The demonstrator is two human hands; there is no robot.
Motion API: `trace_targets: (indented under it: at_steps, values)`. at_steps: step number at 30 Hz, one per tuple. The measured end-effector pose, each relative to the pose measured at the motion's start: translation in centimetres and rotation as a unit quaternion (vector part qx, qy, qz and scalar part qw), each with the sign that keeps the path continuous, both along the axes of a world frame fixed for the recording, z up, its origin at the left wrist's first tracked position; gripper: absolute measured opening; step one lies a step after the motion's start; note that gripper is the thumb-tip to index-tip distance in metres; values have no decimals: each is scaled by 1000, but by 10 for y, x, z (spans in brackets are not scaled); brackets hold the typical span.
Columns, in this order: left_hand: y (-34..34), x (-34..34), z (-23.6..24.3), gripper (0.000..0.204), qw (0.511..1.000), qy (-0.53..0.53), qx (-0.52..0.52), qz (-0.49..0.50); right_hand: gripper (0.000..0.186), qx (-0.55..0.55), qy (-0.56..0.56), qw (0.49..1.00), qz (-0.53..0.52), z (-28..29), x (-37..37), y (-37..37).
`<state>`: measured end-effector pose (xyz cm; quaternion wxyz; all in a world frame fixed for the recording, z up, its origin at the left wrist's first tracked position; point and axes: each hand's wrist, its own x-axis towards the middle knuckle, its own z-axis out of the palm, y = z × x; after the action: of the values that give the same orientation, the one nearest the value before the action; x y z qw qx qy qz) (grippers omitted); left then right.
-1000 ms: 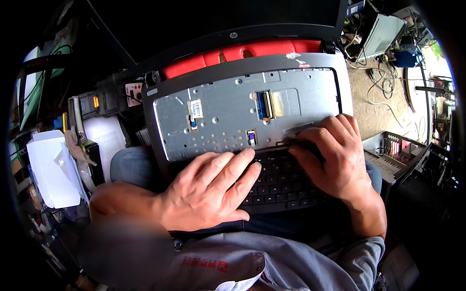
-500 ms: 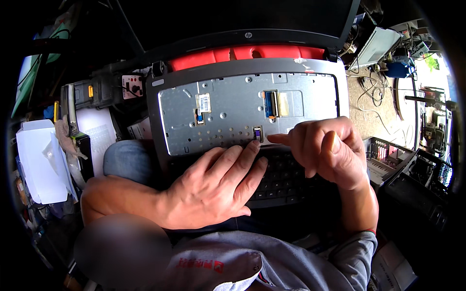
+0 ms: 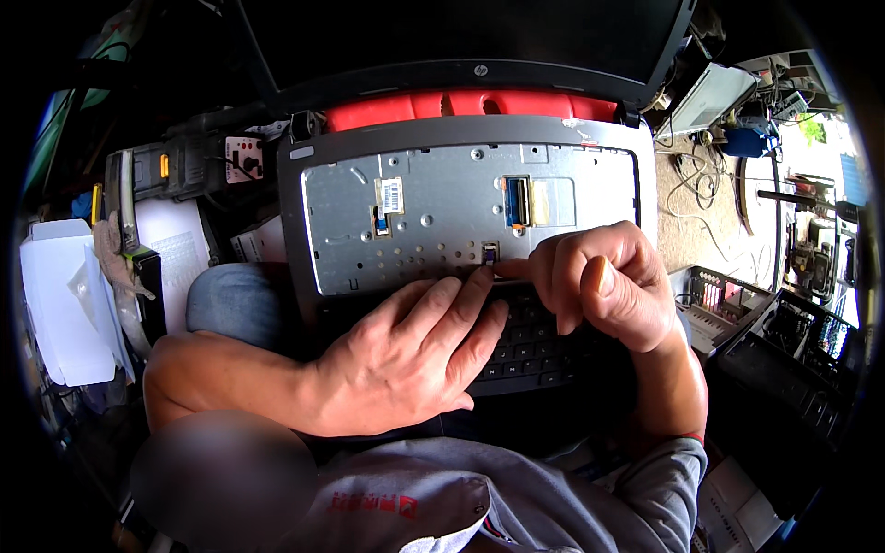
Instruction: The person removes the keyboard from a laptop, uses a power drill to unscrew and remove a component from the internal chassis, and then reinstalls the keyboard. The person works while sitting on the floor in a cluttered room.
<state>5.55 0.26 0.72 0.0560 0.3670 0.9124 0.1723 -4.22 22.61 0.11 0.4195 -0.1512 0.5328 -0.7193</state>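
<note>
An opened laptop lies before me, its bare metal plate showing in the keyboard bay. A black keyboard rests keys up over the near part of the base, partly under my hands. My left hand lies flat across it with fingers apart, one fingertip touching the near end of a small connector slot in the plate. My right hand hovers over the keyboard's right side. Its index finger reaches left to the same slot, the other fingers are curled, and nothing shows in it. The fingertips partly hide the slot.
Behind stands the dark laptop screen, with a red object behind the hinge. At left are a white box and a device with a knob panel. Cables and opened laptop parts lie at right.
My right hand has moved a little left, bringing its index fingertip to the slot beside my left fingertip. My left hand has stayed in place on the keyboard.
</note>
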Motion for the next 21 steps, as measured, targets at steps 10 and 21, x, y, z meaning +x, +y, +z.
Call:
trace_targets:
  at_steps: [10, 21]
  values:
    - [0, -1, -2, 88, 1000, -13, 7, 1, 36, -28, 28, 999, 5, 5, 11, -4]
    - [-3, 1, -5, 87, 1000, 6, -11, 5, 14, 248, 434, 866, 6, 0, -2, -16]
